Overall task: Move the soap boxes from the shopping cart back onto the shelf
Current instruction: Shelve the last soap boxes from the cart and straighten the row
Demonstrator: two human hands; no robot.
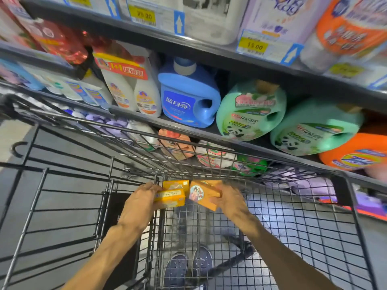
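Observation:
Both of my hands are inside the black wire shopping cart (272,216), near its far end. My left hand (139,203) grips a yellow soap box (170,198), and a second yellow box (176,184) sits right behind it, touching it. My right hand (230,203) holds an orange soap box (204,193) with a round picture sticker, tilted. The shelf (209,132) stands just beyond the cart's far wall.
The shelf carries white bottles (136,95), a blue detergent jug (188,97), green jugs (251,111) and an orange jug (356,151). Pouches (176,147) lie on a lower level behind the cart wires. Paper packs sit above. My shoes (188,266) show through the cart floor.

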